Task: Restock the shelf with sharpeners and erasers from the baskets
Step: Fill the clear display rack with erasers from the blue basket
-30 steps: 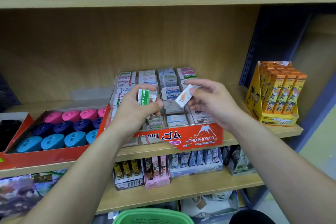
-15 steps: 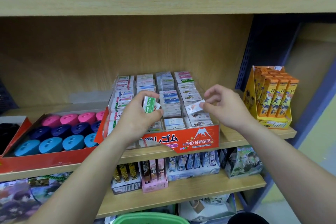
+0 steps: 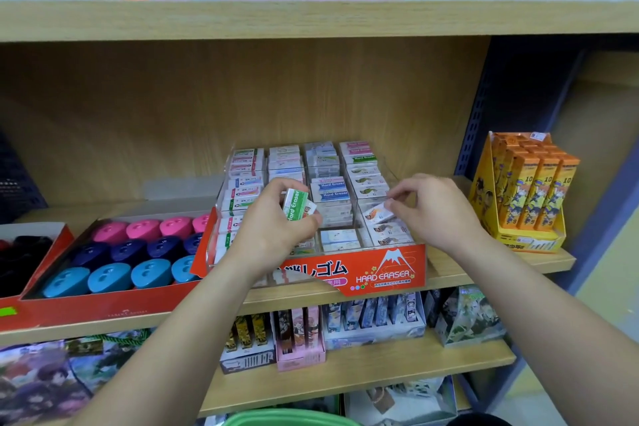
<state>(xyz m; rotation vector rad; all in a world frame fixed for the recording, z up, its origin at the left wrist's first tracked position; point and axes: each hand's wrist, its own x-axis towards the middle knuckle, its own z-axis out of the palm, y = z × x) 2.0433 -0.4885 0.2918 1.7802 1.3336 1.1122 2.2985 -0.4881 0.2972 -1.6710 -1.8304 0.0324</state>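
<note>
Our left hand [image 3: 273, 235] covers the front-left compartments of the eraser display tray [image 3: 390, 270], so we cannot tell what lies under it. The wrist also hides part of the red front card's lettering. That hand is curled, thumb and fingers pinching a green-sleeved eraser [image 3: 295, 206] held upright above the tray. A second small piece shows just beside it in the same grip, too small to name.

Our right hand [image 3: 435, 214] is half closed, its fingertips [image 3: 392, 204] pinching a white eraser with orange print [image 3: 377, 214]. This eraser is tilted and sits low over the right-hand column, on or just above the matching stack; we cannot tell whether it touches.

At the bottom edge only the rim of a green basket [image 3: 287, 418] shows, and its contents are cut off. At far left, dark items in a red box [image 3: 20, 252] are too dim to make out.

The tray stands on a pale wooden shelf board [image 3: 449, 273] with a wooden back panel. To its left, touching it, a red carton [image 3: 103, 308] holds rows of pink, navy and blue dome sharpeners [image 3: 114, 275]. To the right, well apart, stands an orange display box [image 3: 532, 197]. A dark perforated metal upright [image 3: 484, 107] frames the bay. Boxes on the shelf above are cropped by the top edge.
</note>
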